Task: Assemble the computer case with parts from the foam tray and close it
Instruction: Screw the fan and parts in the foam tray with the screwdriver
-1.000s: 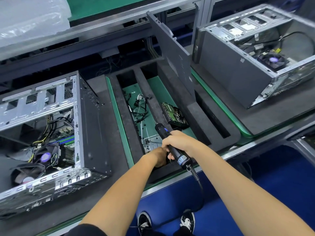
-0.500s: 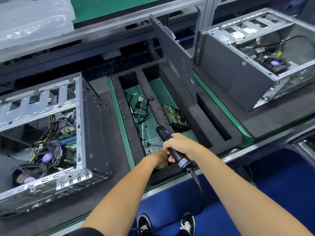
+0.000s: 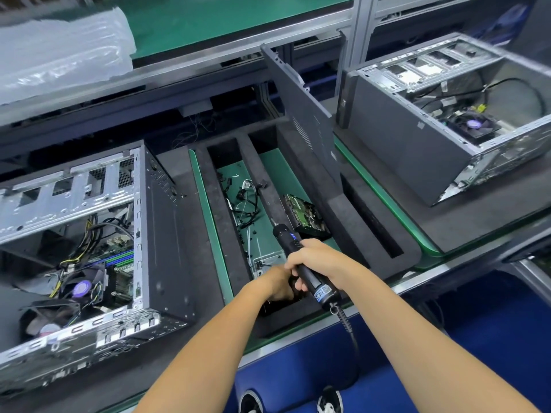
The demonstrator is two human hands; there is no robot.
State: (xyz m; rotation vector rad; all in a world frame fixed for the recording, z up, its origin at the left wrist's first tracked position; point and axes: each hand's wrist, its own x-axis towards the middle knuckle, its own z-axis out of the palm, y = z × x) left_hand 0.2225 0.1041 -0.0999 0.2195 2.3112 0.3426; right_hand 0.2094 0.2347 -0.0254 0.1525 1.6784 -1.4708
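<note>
The black foam tray (image 3: 223,234) lies in the middle of the bench with several slots. My right hand (image 3: 316,257) grips a black electric screwdriver (image 3: 290,241) that points up and away over the tray. My left hand (image 3: 275,283) reaches down into the tray's near pocket; its fingers are hidden behind the right hand and the tool. A hard drive (image 3: 305,214) lies in the middle slot, and loose cables (image 3: 249,201) lie in the slot to its left. The open computer case (image 3: 89,248) stands at the left. A dark side panel (image 3: 301,114) stands upright in the tray.
A second open case (image 3: 447,123) sits on a foam mat at the right. Clear plastic bags (image 3: 59,52) lie on the upper shelf at the back left. The screwdriver's cord (image 3: 348,329) hangs over the bench's front edge.
Both hands stay at the tray's near pocket. The view has shifted slightly; the screwdriver keeps its angle.
</note>
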